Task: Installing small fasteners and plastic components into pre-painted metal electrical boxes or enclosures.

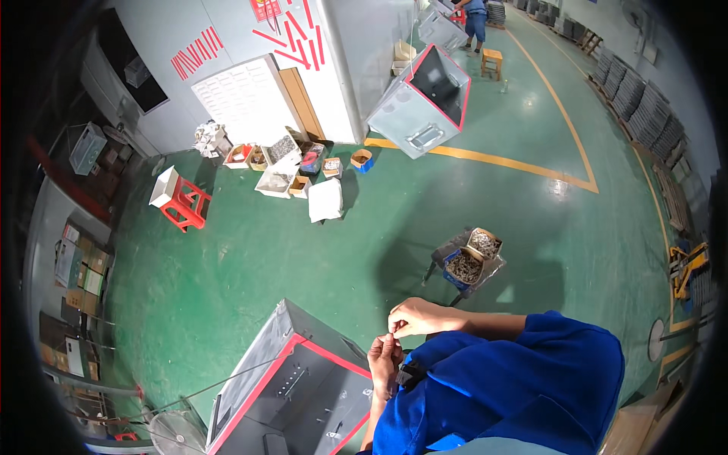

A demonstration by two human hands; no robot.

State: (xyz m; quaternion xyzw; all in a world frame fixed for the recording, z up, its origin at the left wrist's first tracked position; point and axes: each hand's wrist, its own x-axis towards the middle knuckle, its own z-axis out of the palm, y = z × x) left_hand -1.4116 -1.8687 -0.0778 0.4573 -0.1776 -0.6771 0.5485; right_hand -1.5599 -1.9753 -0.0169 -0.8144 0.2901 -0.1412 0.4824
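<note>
My left hand [384, 362] and my right hand [418, 316] meet in front of my blue work clothes, fingertips pinched together. Whatever sits between them is too small to make out. Just left of my hands stands a grey metal cabinet [254, 353], its open side edged in red, with small studs and holes on the inner panel. Beyond my right hand, a low stool [489, 271] carries a box of small metal parts [484, 243] and a blue-sided box of similar parts [463, 267].
Another red-edged cabinet [413, 114] stands farther off beside a yellow floor line [485, 158]. Small boxes of parts [277, 180] and a white-topped stool [326, 200] are near the wall. A red stool [182, 203] stands left, a fan [176, 434] lower left. A person [475, 23] works far away.
</note>
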